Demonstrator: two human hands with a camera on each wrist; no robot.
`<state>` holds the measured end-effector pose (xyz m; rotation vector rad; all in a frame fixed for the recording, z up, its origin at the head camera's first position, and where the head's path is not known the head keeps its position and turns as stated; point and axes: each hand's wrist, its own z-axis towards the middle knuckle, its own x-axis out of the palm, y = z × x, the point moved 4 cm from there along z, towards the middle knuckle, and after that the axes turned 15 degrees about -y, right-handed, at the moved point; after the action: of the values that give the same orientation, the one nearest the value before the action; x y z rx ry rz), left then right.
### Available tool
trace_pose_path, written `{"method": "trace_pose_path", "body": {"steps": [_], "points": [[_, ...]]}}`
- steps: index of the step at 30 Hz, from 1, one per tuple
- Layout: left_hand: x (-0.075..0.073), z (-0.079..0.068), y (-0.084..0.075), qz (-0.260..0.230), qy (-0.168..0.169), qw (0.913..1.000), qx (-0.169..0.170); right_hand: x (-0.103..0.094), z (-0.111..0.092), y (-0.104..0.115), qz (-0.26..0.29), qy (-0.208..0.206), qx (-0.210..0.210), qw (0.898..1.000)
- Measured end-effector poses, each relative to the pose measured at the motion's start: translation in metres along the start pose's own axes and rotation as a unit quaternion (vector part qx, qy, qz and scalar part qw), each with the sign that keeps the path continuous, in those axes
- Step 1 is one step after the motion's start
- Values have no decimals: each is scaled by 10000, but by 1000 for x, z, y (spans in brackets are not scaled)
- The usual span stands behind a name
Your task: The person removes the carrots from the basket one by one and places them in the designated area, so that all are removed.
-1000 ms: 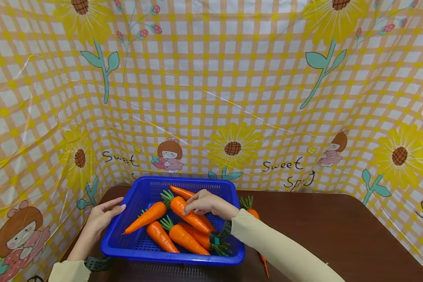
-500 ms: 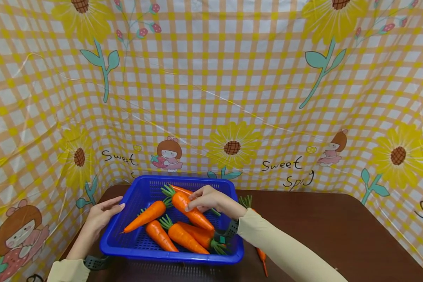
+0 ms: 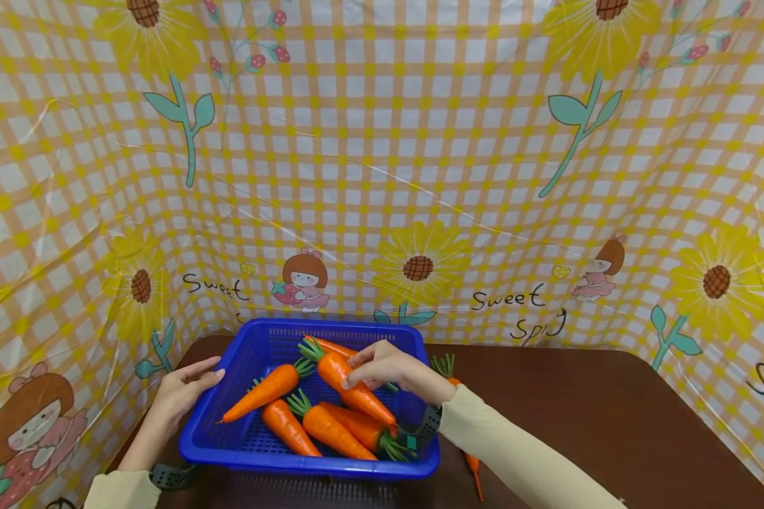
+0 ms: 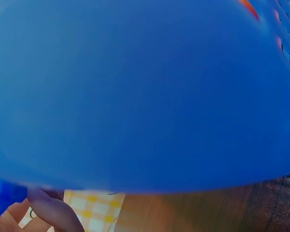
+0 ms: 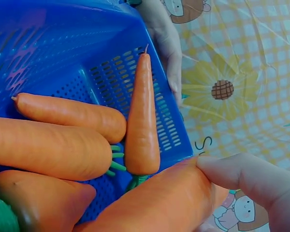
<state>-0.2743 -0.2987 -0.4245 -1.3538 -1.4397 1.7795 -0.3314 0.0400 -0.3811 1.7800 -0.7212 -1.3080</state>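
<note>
Inside a blue plastic basket (image 3: 312, 463), my right hand (image 3: 382, 367) pinches a carrot (image 3: 360, 396) between thumb and fingers. That carrot lies slanted above the others, its green stem pointing to the far left. In the right wrist view the thumb (image 5: 251, 174) presses on the held carrot (image 5: 159, 203). My left hand (image 3: 181, 389) grips the basket's left rim from outside; its thumb (image 4: 58, 210) shows under the basket wall in the left wrist view. Several other carrots lie in the basket, one (image 3: 264, 391) leaning on the left wall.
The basket rests at the left of a dark brown table (image 3: 579, 417). Outside its right side lies another carrot (image 3: 473, 466), partly hidden by my right sleeve (image 3: 516, 445). A yellow checked cloth (image 3: 382, 141) with sunflowers surrounds the table's back and sides.
My right hand has drawn the pinched carrot slightly to the right, away from the left-leaning carrot. The left hand has stayed at the rim, and the basket is nearly still.
</note>
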Motion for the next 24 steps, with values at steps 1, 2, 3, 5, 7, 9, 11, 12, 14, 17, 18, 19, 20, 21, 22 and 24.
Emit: {"method": "trace_pose_path", "body": {"steps": [1,2,3,5,7,9,11,12,14,17,18,19,20,21,22,24], "points": [[0,0,0,1,-5,10000,4,-1,0,-1,-24,-32,-12,10000],[0,-1,0,-8,-7,10000,4,-2,0,-1,-26,-62,-20,10000],[1,-1,0,-18,-6,10000,7,-4,-1,-1,-37,-88,-35,9999],[1,-1,0,-26,-16,10000,16,-6,-1,-2,-24,-131,-41,9999],[1,-1,0,-25,-36,10000,13,-9,-1,-3,-13,-138,-58,9999],[0,-1,0,-16,-52,10000,9,-11,-2,-4,27,-121,-79,9999],[0,-1,0,-12,-59,10000,1,-13,-3,-5,48,-125,-79,9999],[0,-2,0,0,-53,10000,12,-15,-4,-5,60,-137,-78,9999],[-1,-2,-1,11,-21,10000,28,-17,-5,-5,83,-164,-60,9998],[-1,-2,-1,34,-1,10000,44,-19,-7,-5,133,-193,-48,9997],[-1,-2,-1,52,11,10000,65,-20,-7,-4,151,-198,-51,9997],[-2,-2,-1,70,16,9999,83,-21,-8,-4,159,-196,-56,9997],[-2,-2,-1,90,14,9999,98,-22,-8,-4,162,-194,-66,9997],[-2,-2,-1,114,9,9999,105,-23,-9,-4,171,-194,-84,9996],[-1,-2,-1,128,10,9999,107,-24,-9,-4,168,-192,-91,9996],[-1,-2,-1,147,12,9998,116,-26,-11,-5,156,-183,-128,9996]]}}
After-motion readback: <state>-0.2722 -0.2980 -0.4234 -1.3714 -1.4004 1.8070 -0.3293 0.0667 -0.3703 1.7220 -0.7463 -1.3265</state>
